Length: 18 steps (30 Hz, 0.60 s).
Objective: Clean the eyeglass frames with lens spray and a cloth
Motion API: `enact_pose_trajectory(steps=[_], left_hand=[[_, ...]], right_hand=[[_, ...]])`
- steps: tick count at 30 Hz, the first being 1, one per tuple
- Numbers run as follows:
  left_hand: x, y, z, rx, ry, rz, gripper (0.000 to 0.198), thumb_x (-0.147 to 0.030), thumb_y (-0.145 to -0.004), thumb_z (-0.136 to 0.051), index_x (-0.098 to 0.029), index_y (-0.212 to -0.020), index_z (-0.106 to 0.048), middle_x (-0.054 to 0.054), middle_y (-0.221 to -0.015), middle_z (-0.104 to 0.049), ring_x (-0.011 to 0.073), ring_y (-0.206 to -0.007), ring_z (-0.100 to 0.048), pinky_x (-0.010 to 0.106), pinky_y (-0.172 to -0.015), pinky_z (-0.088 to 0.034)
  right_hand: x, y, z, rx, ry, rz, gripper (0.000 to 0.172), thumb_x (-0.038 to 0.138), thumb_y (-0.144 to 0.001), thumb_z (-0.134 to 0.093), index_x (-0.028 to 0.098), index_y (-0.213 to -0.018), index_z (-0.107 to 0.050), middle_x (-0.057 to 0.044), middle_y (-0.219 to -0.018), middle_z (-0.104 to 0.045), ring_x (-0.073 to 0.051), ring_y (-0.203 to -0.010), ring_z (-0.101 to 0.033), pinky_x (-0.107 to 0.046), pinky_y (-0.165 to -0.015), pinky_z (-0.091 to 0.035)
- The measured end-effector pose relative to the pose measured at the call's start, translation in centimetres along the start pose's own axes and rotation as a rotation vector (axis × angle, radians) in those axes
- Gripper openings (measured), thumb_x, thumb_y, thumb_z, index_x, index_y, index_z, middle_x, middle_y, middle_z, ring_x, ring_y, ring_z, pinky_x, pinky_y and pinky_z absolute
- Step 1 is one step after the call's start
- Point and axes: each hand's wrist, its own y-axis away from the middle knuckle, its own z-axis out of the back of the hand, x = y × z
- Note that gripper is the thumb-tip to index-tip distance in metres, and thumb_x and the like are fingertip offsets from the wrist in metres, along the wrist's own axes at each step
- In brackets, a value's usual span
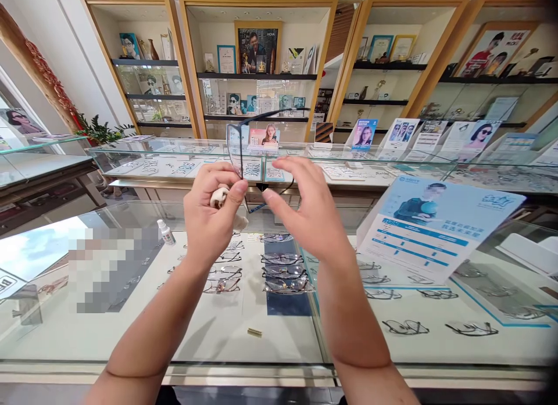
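Note:
My left hand (213, 210) pinches a pair of thin dark-framed eyeglasses (241, 146) between thumb and fingers, raised above the glass counter. The frame is turned side-on, with one temple reaching right across the top and the other curving lower, behind my right hand. A crumpled off-white cloth (218, 197) is bunched in the same left hand, and an end of it shows below. Just right of the glasses, my right hand (309, 210) has its thumb and fingers spread; nothing is seen gripped in it.
Below is a glass display counter (196, 341) with rows of eyeglasses (283, 271). On it stand a small white spray bottle (166, 233) and, at right, a large blue-and-white sign (436, 225). A second glass case (174, 161) runs behind, before wooden shelves (185, 62).

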Motion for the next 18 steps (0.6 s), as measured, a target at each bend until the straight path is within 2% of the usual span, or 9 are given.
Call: enact_pose_trajectory(steps=[3,5,9,11,14,16,18], left_hand=[[-0.7,0.3,0.4,0.060,0.009,0.010,0.016,-0.041,-0.101,-0.079,-0.026,-0.094,-0.079,0.008,-0.116,-0.072,0.0249,-0.122,-0.068,0.041,-0.110,-0.055],[-1.3,0.4,0.8,0.091,0.032,0.066,0.020,-0.044,-0.100,-0.079,-0.026,-0.094,-0.080,0.009,-0.114,-0.071,0.0257,-0.120,-0.067,0.041,-0.106,-0.056],[-2.7,0.4,1.9,0.166,0.095,0.210,0.033,-0.055,-0.095,-0.083,-0.023,-0.089,-0.079,0.011,-0.117,-0.072,0.0255,-0.110,-0.068,0.035,-0.085,-0.059],[-3.3,0.8,2.6,0.193,0.137,0.289,0.036,-0.059,-0.093,-0.083,-0.023,-0.091,-0.079,0.011,-0.115,-0.073,0.0202,-0.090,-0.067,0.030,-0.067,-0.054],[-3.6,1.9,4.2,0.193,0.176,0.442,0.038,-0.060,-0.092,-0.083,-0.025,-0.105,-0.078,0.005,-0.088,-0.068,0.0117,-0.060,-0.047,0.027,-0.051,-0.038],[-3.2,2.9,5.8,0.161,0.176,0.531,0.038,-0.059,-0.091,-0.084,-0.026,-0.105,-0.072,0.000,-0.077,-0.059,0.0105,-0.056,-0.040,0.026,-0.050,-0.032],[-2.3,3.8,8.0,0.124,0.146,0.605,0.040,-0.058,-0.088,-0.084,-0.025,-0.098,-0.063,0.000,-0.082,-0.062,0.0110,-0.060,-0.044,0.024,-0.052,-0.032]], right_hand=[[1.2,0.1,-0.3,0.130,-0.248,0.104,0.040,0.044,-0.105,-0.069,0.029,-0.142,-0.069,-0.010,-0.149,-0.072,-0.031,-0.143,-0.063,-0.055,-0.124,-0.051],[1.7,0.4,-0.6,0.155,-0.369,0.111,0.037,0.047,-0.106,-0.069,0.028,-0.138,-0.071,-0.011,-0.143,-0.076,-0.029,-0.135,-0.068,-0.051,-0.119,-0.054],[2.6,0.8,-0.8,0.142,-0.531,0.066,0.032,0.047,-0.106,-0.070,0.025,-0.129,-0.075,-0.009,-0.132,-0.081,-0.025,-0.123,-0.074,-0.045,-0.112,-0.058],[3.1,1.0,-0.8,0.135,-0.565,0.054,0.030,0.044,-0.105,-0.070,0.025,-0.128,-0.076,-0.009,-0.130,-0.081,-0.024,-0.121,-0.075,-0.045,-0.112,-0.058],[3.0,1.2,-1.1,0.175,-0.636,-0.004,0.029,0.042,-0.105,-0.069,0.026,-0.128,-0.078,-0.009,-0.131,-0.081,-0.022,-0.121,-0.075,-0.045,-0.113,-0.059],[2.0,1.3,-1.5,0.278,-0.759,-0.072,0.030,0.046,-0.104,-0.069,0.027,-0.125,-0.080,-0.008,-0.127,-0.081,-0.021,-0.119,-0.076,-0.044,-0.110,-0.060],[0.4,1.6,-2.0,0.403,-0.909,-0.114,0.032,0.052,-0.103,-0.069,0.027,-0.119,-0.081,-0.007,-0.116,-0.083,-0.020,-0.109,-0.077,-0.045,-0.107,-0.062]])
